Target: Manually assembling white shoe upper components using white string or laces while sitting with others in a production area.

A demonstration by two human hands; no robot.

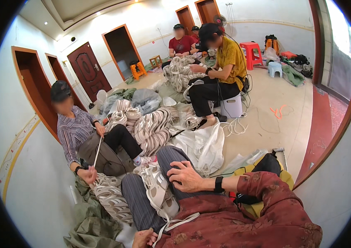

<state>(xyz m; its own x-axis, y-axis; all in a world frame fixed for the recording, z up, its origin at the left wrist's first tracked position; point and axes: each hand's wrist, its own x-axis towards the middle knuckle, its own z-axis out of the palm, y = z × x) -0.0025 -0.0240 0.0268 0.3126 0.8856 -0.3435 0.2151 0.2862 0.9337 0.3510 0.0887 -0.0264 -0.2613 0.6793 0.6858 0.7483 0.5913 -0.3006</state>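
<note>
A pale grey and white shoe upper [155,186] lies in my lap between my thighs, with more pale material beneath it. Its white shoelace [179,220] trails loosely toward me across my red patterned top. At the lower edge my left hand [144,238] has curled fingers closed on the shoelace, partly cut off by the picture's border. My right hand [186,177] rests on my right knee, its bent fingers apart and nothing visible in them. A dark band circles that wrist.
Stacked shoe uppers [152,128] lie ahead; another bundle [111,198] is at my left. A person there [74,128] pulls a white lace. A person in yellow [225,62] sits on a white stool [231,106]. A white sack [204,149] and yellow bag [285,180] lie nearby.
</note>
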